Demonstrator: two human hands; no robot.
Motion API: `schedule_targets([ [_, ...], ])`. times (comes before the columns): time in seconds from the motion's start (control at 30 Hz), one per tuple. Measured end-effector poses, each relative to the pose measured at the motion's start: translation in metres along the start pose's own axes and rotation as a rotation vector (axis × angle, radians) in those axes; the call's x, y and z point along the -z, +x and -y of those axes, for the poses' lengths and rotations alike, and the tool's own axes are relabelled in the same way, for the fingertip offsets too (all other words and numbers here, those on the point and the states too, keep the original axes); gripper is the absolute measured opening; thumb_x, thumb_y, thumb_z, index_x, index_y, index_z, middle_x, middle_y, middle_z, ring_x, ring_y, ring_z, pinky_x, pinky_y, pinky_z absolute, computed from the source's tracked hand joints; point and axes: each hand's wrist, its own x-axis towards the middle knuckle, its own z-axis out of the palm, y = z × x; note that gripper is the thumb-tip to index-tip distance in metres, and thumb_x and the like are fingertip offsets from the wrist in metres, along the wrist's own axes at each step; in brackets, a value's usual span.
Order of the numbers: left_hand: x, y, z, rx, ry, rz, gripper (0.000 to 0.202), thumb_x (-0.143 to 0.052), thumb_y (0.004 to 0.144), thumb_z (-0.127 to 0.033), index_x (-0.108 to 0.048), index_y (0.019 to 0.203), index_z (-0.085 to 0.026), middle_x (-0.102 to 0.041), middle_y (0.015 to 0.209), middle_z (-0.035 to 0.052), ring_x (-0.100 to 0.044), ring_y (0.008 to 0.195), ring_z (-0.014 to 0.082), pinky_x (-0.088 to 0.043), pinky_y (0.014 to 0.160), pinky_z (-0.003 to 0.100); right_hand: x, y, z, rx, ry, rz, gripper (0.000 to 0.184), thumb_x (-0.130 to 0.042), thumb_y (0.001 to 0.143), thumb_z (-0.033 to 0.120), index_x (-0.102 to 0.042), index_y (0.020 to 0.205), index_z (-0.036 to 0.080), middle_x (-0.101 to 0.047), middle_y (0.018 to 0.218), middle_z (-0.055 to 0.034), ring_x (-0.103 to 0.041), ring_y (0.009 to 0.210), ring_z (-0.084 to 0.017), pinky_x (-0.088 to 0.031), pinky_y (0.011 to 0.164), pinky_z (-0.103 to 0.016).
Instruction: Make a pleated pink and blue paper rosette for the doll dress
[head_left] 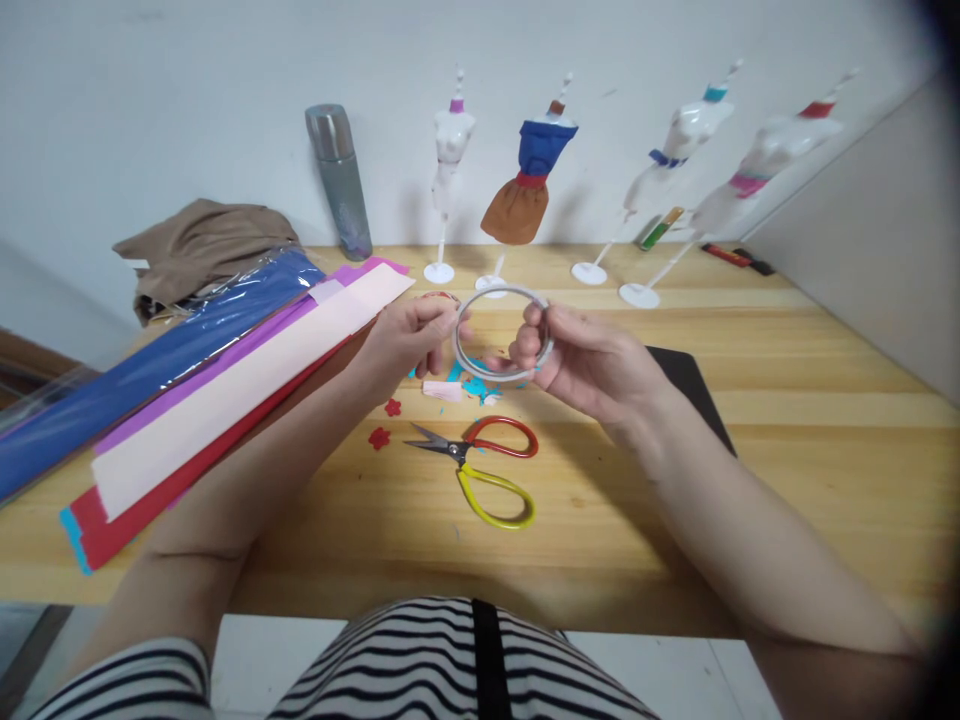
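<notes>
A thin white roll of tape (504, 376) is held up over the table like a ring. My right hand (577, 350) is closed round its right side, some fingers passing through the middle. At its left edge my left hand (412, 335) pinches with thumb and forefinger; whether it holds the tape's loose end cannot be made out. Below lie scissors (456, 450) with one red and one yellow handle, blades slightly apart. Two red paper flowers (379, 438) are left of them. Blue paper scraps (476, 385) and a pale pink strip (442, 391) lie under the roll.
Crepe paper sheets (247, 375) and a blue wrapped pack (172, 350) lie at left beside brown cloth (210, 240). A flask (341, 185) and several mannequins on stands stand behind, one wearing a blue-and-brown dress (529, 185). A black flat object (694, 395) lies by my right arm.
</notes>
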Motion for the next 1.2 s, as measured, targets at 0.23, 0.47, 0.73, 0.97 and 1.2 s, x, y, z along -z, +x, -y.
schedule_targets([
  [0.23, 0.001, -0.003, -0.002, 0.073, -0.241, 0.116, 0.027, -0.065, 0.096, -0.032, -0.067, 0.076, -0.014, -0.067, 0.061, 0.003, -0.05, 0.04, 0.006, -0.032, 0.037, 0.017, -0.002, 0.006, -0.02, 0.003, 0.059, -0.024, 0.023, -0.069, 0.087, 0.045, -0.064, 0.099, 0.027, -0.078, 0.113, -0.0094, -0.075, 0.107, -0.027, -0.061, 0.093, -0.049],
  [0.47, -0.003, -0.003, -0.002, 0.037, 0.016, 0.263, 0.043, -0.083, 0.077, -0.052, -0.065, 0.066, -0.015, -0.058, 0.049, -0.0027, -0.038, 0.039, 0.003, -0.024, 0.039, 0.017, -0.003, 0.0, -0.021, 0.56, -0.593, -0.108, 0.034, -0.076, 0.088, 0.044, -0.074, 0.12, 0.031, -0.078, 0.117, -0.0078, -0.066, 0.103, -0.03, -0.054, 0.09, -0.05],
  [0.73, -0.005, -0.004, -0.004, -0.021, 0.069, 0.219, 0.046, -0.084, 0.076, -0.057, -0.067, 0.067, -0.015, -0.056, 0.046, -0.0045, -0.043, 0.042, 0.0044, -0.034, 0.043, 0.018, 0.005, 0.002, -0.016, 0.375, -0.416, 0.072, 0.031, -0.073, 0.089, 0.057, -0.077, 0.085, 0.028, -0.069, 0.076, -0.0022, -0.059, 0.068, -0.019, -0.047, 0.066, -0.036],
  [0.97, 0.004, 0.005, 0.004, -0.021, -0.076, -0.045, 0.041, -0.068, 0.094, -0.049, -0.075, 0.079, -0.011, -0.076, 0.082, 0.009, -0.069, 0.07, 0.0126, -0.054, 0.059, 0.021, 0.004, -0.002, -0.011, 0.448, -0.365, -0.095, 0.023, -0.081, 0.086, 0.053, -0.076, 0.081, 0.03, -0.068, 0.078, -0.0034, -0.062, 0.078, -0.023, -0.05, 0.076, -0.042],
  [1.2, 0.019, 0.007, 0.007, -0.107, 0.108, 0.121, 0.019, -0.069, 0.091, -0.031, -0.079, 0.091, -0.015, -0.075, 0.09, 0.0042, -0.067, 0.087, 0.0144, -0.056, 0.084, 0.029, 0.01, 0.008, -0.022, 0.319, -0.043, -0.074, 0.021, -0.087, 0.078, 0.049, -0.077, 0.083, 0.031, -0.072, 0.08, -0.0018, -0.064, 0.075, -0.021, -0.053, 0.075, -0.04],
])
